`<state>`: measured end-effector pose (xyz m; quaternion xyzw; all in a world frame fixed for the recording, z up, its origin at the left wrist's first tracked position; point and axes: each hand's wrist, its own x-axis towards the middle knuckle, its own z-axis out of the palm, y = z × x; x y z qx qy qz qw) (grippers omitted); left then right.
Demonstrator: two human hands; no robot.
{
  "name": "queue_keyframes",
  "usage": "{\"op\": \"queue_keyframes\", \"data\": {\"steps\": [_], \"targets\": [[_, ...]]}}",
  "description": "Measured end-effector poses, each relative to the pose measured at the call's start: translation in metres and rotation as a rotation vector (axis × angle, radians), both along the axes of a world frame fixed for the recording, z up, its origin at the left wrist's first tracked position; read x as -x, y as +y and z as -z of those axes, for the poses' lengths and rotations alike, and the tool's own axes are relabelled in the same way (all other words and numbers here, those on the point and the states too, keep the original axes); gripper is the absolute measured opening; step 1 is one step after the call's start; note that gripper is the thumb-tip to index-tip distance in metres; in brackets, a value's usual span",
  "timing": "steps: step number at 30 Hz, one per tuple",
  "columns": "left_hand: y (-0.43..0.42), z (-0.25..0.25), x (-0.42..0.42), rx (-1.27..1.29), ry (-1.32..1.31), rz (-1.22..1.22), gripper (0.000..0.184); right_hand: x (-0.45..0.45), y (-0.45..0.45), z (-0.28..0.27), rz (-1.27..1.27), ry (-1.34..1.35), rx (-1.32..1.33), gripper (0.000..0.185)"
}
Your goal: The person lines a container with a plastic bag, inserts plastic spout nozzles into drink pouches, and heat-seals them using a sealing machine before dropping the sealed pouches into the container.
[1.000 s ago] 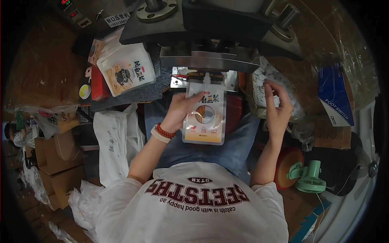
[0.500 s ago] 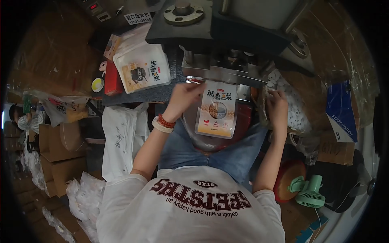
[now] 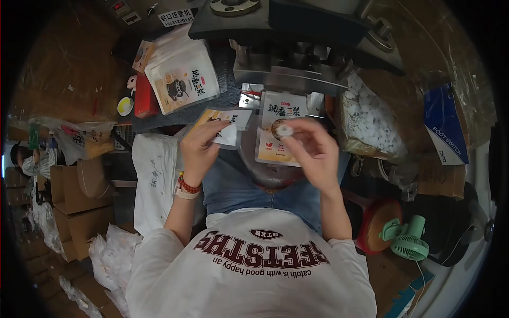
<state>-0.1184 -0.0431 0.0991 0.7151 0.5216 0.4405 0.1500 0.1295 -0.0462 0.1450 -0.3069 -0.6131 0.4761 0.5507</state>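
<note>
In the head view, a dark press (image 3: pixel 318 24) overhangs the work, an open bag of white pieces (image 3: pixel 371 122) at its right. Below the press rests a printed pouch (image 3: pixel 271 119). The hands are apart: the left hand (image 3: pixel 201 146) grips a bent pouch (image 3: pixel 229 133); the right hand (image 3: pixel 319 152) pinches a small white piece (image 3: pixel 285 130) before the printed pouch.

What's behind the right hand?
A printed pouch at the machine: upper print, left side and part of its window show. The right hand and the small white piece it holds cover the window's rest and much of the lower right. Anything there is hidden.
</note>
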Motion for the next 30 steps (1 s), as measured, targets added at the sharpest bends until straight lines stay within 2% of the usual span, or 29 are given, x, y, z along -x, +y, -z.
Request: {"op": "queue_keyframes", "data": {"steps": [1,2,3,4,7,9,10,11,12,13,14,15,18,20,22,26,27,29,30], "targets": [[-0.003,-0.009,-0.008,0.002,-0.003,0.006,0.045,0.003,0.002,-0.006,0.018,-0.301,-0.118,0.034],[-0.006,-0.019,-0.017,-0.093,0.128,0.038,0.047,0.004,0.001,-0.004,0.023,-0.304,-0.116,0.034],[-0.008,-0.027,-0.021,-0.193,0.258,0.067,0.048,0.005,0.001,-0.002,0.065,-0.519,-0.300,0.040],[-0.010,-0.034,-0.023,-0.199,0.254,0.068,0.048,0.006,0.002,-0.004,0.106,-0.734,-0.489,0.046],[-0.014,-0.043,-0.028,-0.182,0.309,0.192,0.048,-0.001,-0.011,-0.027,0.051,-0.898,-0.552,0.051],[-0.015,-0.038,-0.040,0.039,0.093,0.244,0.029,-0.007,-0.004,-0.024,0.058,-0.900,-0.554,0.050],[-0.010,-0.026,-0.043,0.038,0.089,0.250,0.029,-0.010,0.000,-0.022,0.054,-0.897,-0.559,0.049],[-0.002,-0.007,-0.047,0.366,-0.046,0.333,0.019,-0.014,0.004,-0.020,0.055,-0.901,-0.560,0.049],[0.003,0.007,-0.050,0.696,-0.182,0.409,0.016,-0.017,0.008,-0.018,0.164,-0.843,-0.525,0.048],[0.006,0.014,-0.059,0.691,-0.182,0.406,0.016,-0.020,0.012,-0.017,0.272,-0.780,-0.492,0.046],[0.010,0.018,-0.073,0.826,-0.489,0.368,0.022,-0.029,0.012,-0.020,0.326,-0.648,-0.395,0.037],[0.014,0.020,-0.084,0.952,-0.801,0.323,0.031,-0.040,0.015,-0.025,0.415,-0.642,-0.366,0.034],[0.039,0.009,-0.091,1.026,-0.999,0.322,0.030,-0.082,0.026,-0.027,0.684,-0.706,-0.217,0.022],[0.055,0.000,-0.094,1.060,-1.151,0.327,0.028,-0.105,0.048,-0.001,0.762,-0.749,-0.208,0.021],[0.067,0.009,-0.095,1.054,-1.172,0.324,0.028,-0.123,0.064,0.041,0.832,-1.215,-0.209,0.021],[0.070,0.005,-0.097,1.079,-1.192,0.315,0.028,-0.124,0.064,0.053,0.668,-1.123,-0.013,0.022],[0.070,0.010,-0.095,1.058,-1.147,0.308,0.031,-0.123,0.062,0.048,0.689,-1.009,0.022,0.022],[0.077,0.010,-0.081,1.020,-0.848,0.291,0.034,-0.124,0.064,0.044,0.717,-0.769,0.085,0.018],[0.078,0.001,-0.064,0.961,-0.633,0.202,0.041,-0.124,0.061,0.044,0.699,-0.762,0.071,0.018]]}}
